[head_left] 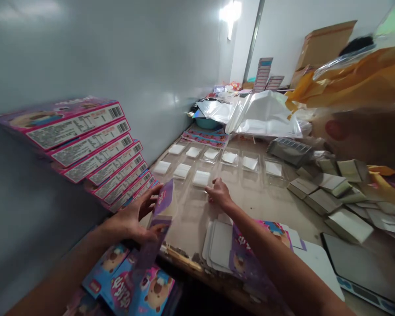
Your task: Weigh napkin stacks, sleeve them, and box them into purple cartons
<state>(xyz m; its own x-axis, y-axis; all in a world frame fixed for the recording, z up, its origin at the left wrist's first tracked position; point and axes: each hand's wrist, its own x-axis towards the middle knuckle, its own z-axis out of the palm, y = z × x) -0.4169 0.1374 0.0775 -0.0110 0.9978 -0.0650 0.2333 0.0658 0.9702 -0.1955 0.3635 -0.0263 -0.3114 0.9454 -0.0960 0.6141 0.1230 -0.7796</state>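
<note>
My left hand point(128, 221) is closed around a purple printed carton point(163, 204), which stands tilted with an open end towards the trays. My right hand point(220, 193) reaches over the table, fingers pinched at the near right corner of a clear plastic tray point(201, 179) with a white packet in it. Whether the fingers grip that tray's edge is hard to make out. Further trays with white packets lie in two rows beyond. Under my right forearm is a pile of flat purple cartons point(243, 250), partly hidden by the arm.
A leaning stack of filled-looking boxes point(82, 127) stands along the wall at left. Blue boxes point(128, 281) sit below the table edge. To the right lie white paper stacks point(329, 197) and a scale point(362, 267). Clear plastic sheeting point(263, 112) covers the back.
</note>
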